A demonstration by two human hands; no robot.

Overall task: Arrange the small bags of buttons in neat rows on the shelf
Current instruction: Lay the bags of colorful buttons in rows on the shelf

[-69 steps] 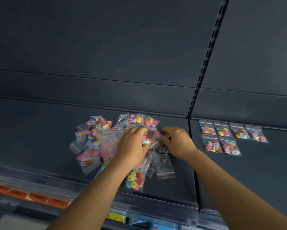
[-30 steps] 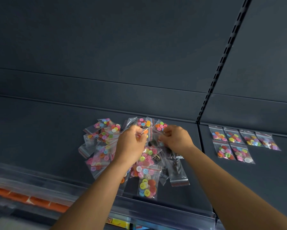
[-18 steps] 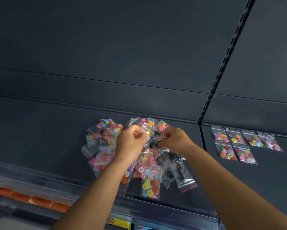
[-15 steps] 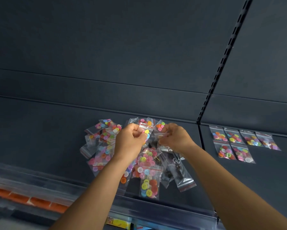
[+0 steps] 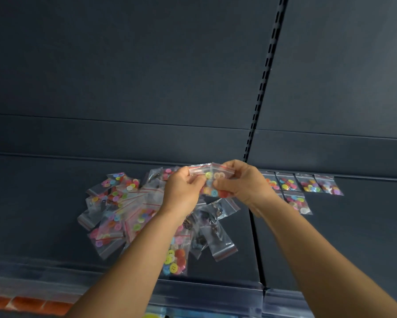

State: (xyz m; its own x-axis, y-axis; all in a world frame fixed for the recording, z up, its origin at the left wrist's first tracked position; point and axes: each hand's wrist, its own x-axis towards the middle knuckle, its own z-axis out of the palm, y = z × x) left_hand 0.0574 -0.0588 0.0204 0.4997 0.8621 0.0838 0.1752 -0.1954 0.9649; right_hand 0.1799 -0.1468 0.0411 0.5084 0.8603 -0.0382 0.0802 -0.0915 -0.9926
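Above the loose heap, both hands meet at mid-frame. Left hand (image 5: 183, 189) and right hand (image 5: 243, 184) are each pinched shut on the same clear bag of buttons (image 5: 212, 180), left fingers on its left edge, right fingers on its right edge and top corner. Bag is lifted clear of the shelf (image 5: 43, 203), stretched flat between the two grips, red zip strip uppermost, long axis roughly left to right. Cannot tell whether it is one bag or two overlapping; a seam shows near the middle.

Below and to the left of the hands: untidy pile of bags (image 5: 128, 212), overlapping at all angles, some with coloured buttons, some with dark contents, spreading toward the near edge of the shelf.

Right of the right hand, past the shelf joint: sorted rows (image 5: 307, 187). Far row has four bags visible side by side, near row shorter, one bag clear and another partly hidden behind the right wrist.

Judgement: the open slot lies in the near row, to the right of its last bag. That spot is rightward and slightly nearer than the held bag, so the right hand is the closer one to carry it; left would need to let go first. Bag should turn so its zip strip faces far, matching the row.
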